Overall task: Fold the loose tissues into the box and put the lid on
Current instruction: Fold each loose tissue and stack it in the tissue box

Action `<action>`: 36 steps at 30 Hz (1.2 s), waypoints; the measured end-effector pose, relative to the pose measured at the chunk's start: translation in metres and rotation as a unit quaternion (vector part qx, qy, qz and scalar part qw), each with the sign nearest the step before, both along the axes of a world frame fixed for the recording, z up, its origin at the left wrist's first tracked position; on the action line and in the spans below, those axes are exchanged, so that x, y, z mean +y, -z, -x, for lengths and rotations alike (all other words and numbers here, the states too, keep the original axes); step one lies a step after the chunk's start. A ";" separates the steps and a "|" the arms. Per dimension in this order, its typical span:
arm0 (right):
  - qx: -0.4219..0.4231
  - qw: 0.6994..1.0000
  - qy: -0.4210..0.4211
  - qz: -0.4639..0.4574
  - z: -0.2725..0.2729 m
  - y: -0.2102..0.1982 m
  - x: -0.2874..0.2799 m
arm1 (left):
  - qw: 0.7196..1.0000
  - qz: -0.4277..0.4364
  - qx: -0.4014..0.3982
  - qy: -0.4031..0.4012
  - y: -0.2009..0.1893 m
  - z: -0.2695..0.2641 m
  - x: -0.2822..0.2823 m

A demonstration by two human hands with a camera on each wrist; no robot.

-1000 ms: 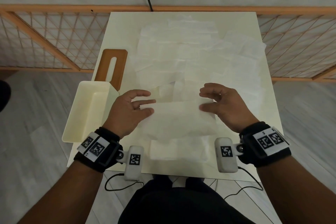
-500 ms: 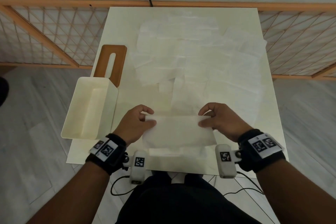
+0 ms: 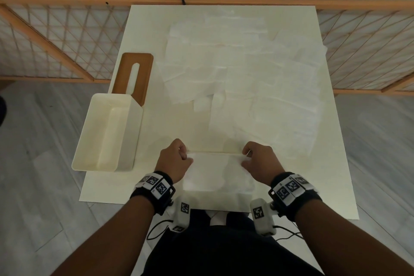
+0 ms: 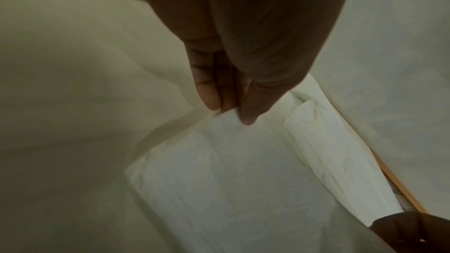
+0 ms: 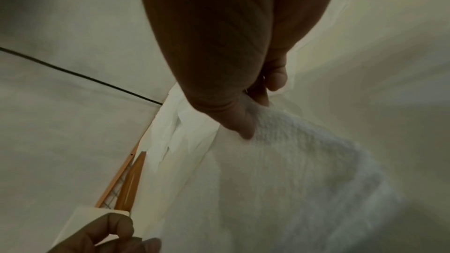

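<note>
**Carefully, a thin sheet meets its fold**

Here, the left hand [image 3: 173, 161] and right hand [image 3: 257, 160] each pinch a far corner of one tissue [image 3: 217, 170] at the bench's [image 3: 331, 163] near edge. A hard tug could tear it or skew the crease. The open box [image 3: 107, 132] overhangs the left edge beside its lid [image 3: 134, 76]; loose tissues [image 3: 242, 69] crowd the far half.
</note>
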State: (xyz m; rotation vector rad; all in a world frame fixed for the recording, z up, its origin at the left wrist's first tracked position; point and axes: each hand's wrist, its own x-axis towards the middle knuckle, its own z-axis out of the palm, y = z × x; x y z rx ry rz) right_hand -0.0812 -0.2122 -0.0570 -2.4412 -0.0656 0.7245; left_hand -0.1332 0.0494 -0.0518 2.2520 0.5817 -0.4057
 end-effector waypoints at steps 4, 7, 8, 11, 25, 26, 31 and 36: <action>-0.010 0.999 -0.016 0.038 -0.001 0.003 0.001 | 1.000 -0.011 0.012 0.012 0.001 -0.003 0.003; -0.049 0.998 -0.006 0.031 -0.003 -0.002 0.000 | 0.999 -0.036 -0.014 0.010 -0.001 -0.019 0.003; -0.059 0.998 0.001 0.024 -0.004 -0.005 -0.001 | 0.999 -0.041 -0.024 0.009 -0.001 -0.029 0.001; -0.077 0.997 0.023 -0.001 -0.010 -0.014 -0.003 | 0.999 -0.030 -0.026 -0.004 0.001 -0.068 -0.011; -0.045 0.996 0.071 -0.032 -0.030 -0.028 -0.016 | 0.985 0.077 0.042 -0.151 0.002 -0.134 -0.052; -0.043 0.996 0.075 -0.036 -0.031 -0.028 -0.017 | 0.976 0.122 0.033 -0.180 -0.002 -0.134 -0.049; -0.065 0.993 0.079 -0.054 -0.034 -0.033 -0.015 | 0.948 0.244 -0.015 -0.206 -0.028 -0.127 -0.036; -0.108 0.990 0.053 -0.076 -0.029 -0.038 -0.001 | 0.948 0.254 -0.043 -0.186 -0.051 -0.120 -0.035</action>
